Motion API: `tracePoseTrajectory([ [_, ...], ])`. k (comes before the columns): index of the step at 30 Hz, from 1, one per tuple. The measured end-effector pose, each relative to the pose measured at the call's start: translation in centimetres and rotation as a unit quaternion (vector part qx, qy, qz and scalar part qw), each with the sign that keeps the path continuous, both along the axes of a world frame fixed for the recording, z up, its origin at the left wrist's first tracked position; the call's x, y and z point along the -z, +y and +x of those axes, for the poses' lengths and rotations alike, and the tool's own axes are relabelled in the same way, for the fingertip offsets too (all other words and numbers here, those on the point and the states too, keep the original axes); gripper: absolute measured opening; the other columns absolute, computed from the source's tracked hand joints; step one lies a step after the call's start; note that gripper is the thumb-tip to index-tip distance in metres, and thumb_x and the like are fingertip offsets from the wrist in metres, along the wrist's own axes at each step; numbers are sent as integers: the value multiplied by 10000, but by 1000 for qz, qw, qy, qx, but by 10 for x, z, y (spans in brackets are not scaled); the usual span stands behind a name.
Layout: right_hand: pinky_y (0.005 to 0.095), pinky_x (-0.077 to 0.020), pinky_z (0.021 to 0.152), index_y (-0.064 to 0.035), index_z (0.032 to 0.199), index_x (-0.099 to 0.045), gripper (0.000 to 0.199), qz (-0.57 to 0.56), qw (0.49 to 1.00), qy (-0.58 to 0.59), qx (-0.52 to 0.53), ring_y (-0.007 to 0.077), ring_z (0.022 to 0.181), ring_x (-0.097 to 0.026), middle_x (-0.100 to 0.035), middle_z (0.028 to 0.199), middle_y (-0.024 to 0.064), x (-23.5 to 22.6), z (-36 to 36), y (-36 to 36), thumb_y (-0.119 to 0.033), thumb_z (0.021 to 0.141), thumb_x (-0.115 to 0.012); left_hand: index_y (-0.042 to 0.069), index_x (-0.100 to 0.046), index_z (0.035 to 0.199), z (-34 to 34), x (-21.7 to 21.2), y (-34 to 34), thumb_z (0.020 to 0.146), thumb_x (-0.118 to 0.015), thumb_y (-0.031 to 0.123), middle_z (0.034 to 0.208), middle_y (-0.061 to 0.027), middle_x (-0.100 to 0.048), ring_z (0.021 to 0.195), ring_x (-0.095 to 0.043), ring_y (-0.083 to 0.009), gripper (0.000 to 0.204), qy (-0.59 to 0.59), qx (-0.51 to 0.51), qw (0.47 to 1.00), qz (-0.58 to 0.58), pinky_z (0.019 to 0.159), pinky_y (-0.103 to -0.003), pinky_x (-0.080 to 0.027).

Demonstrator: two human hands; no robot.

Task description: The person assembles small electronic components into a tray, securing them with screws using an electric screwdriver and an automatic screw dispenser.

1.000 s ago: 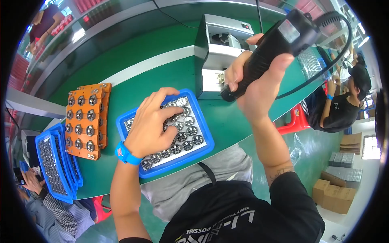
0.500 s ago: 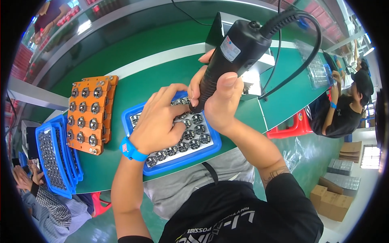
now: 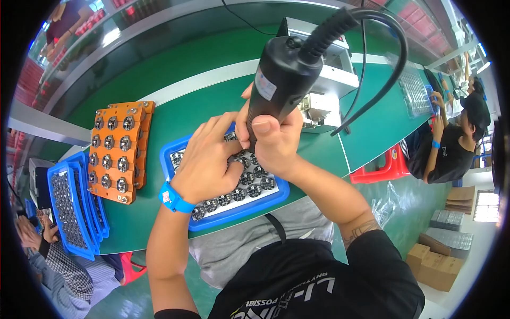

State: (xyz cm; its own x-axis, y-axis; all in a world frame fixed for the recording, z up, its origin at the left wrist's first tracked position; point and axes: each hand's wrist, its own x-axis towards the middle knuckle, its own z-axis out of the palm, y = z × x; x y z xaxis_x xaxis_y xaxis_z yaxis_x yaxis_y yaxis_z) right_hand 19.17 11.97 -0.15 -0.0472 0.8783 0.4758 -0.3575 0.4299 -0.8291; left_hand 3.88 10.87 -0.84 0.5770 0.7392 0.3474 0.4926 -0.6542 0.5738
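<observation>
My right hand [image 3: 273,141] grips a black electric screwdriver [image 3: 284,80] held upright, its tip down over a blue tray [image 3: 239,212] of several small round metal parts [image 3: 255,178]. A thick black cable [image 3: 382,58] loops from the top of the tool. My left hand [image 3: 207,162], with a blue wrist strap [image 3: 172,198], rests on the tray and its fingers steady a part right beside the tool tip. The tip itself is hidden behind my hands.
An orange fixture plate [image 3: 117,149] stacked with round parts lies left of the tray on the green bench [image 3: 175,111]. Stacked blue trays [image 3: 71,204] sit at the far left. A grey machine box [image 3: 329,90] stands behind. Another person [image 3: 451,143] sits at right; a red stool [image 3: 385,167] is nearby.
My right hand brought the screwdriver from up at the right down and left onto the tray, beside my left hand's fingers. The left hand stayed on the tray.
</observation>
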Motion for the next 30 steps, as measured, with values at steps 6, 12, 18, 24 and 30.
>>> tracePoseTrajectory([
  [6, 238, -389, 462, 39, 1206, -484, 595, -5, 999, 34, -15, 105, 516, -492, -560, 666, 66, 1, 1, 5, -428, 911, -706, -20, -708, 860, 6, -6, -2, 614, -593, 68, 1199, -173, -564, 1117, -542, -360, 286, 31, -9, 999, -4, 962, -437, -444],
  [12, 263, -386, 441, 10, 1297, -429, 877, 47, 997, -4, 58, 114, 466, -467, -531, 609, 70, -43, 35, -5, -773, 909, -352, -31, -725, 887, 5, -11, -7, 607, -590, 70, 1240, -193, -557, 1117, -546, -366, 327, 13, -14, 1000, 13, 970, -442, -446],
  [18, 307, -386, 464, -39, 1179, -432, 839, 67, 961, -64, 262, 172, 444, -432, -456, 563, 60, -85, 92, 13, -807, 910, -230, -21, -732, 893, 10, -20, -8, 603, -601, 88, 1264, -205, -550, 1102, -562, -383, 336, 27, 8, 1000, 0, 951, -447, -466],
  [24, 302, -394, 472, -16, 1147, -422, 759, 57, 965, -83, 243, 167, 450, -443, -457, 568, 67, -65, 88, 16, -741, 949, -310, -19, -665, 891, 7, -18, -4, 579, -571, 33, 1271, -215, -548, 1170, -572, -416, 330, -13, 0, 999, -40, 988, -461, -473],
  [30, 293, -379, 457, -14, 1145, -421, 707, 27, 966, -125, 223, 159, 443, -443, -461, 568, 68, -68, 89, 12, -696, 960, -386, -6, -652, 924, 8, -12, -3, 603, -556, 22, 1247, -197, -558, 1110, -606, -407, 336, -41, -24, 998, -34, 938, -458, -505],
])
